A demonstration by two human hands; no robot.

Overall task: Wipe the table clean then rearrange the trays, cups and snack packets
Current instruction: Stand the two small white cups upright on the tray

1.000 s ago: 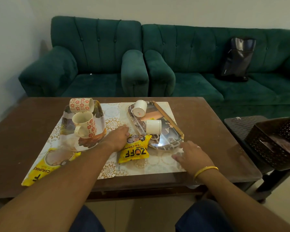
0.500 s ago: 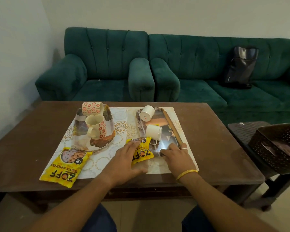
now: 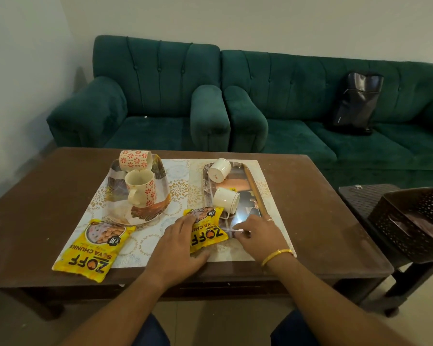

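At the lower centre of the frame, my left hand (image 3: pixel 178 248) lies with fingers spread flat over a yellow Zoff snack packet (image 3: pixel 208 229) on the table (image 3: pixel 323 236). My right hand (image 3: pixel 258 233) pinches the near edge of the mirrored steel tray (image 3: pixel 243 213), where two white cups lie tipped.

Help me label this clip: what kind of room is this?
Most likely a home living room: a green tufted sofa and matching armchair face a low wooden coffee table holding cups and snack packets.

Yellow snack packets (image 3: pixel 93 249), red-flowered cream cups (image 3: pixel 141 191), green sofa (image 3: pixel 260 101).
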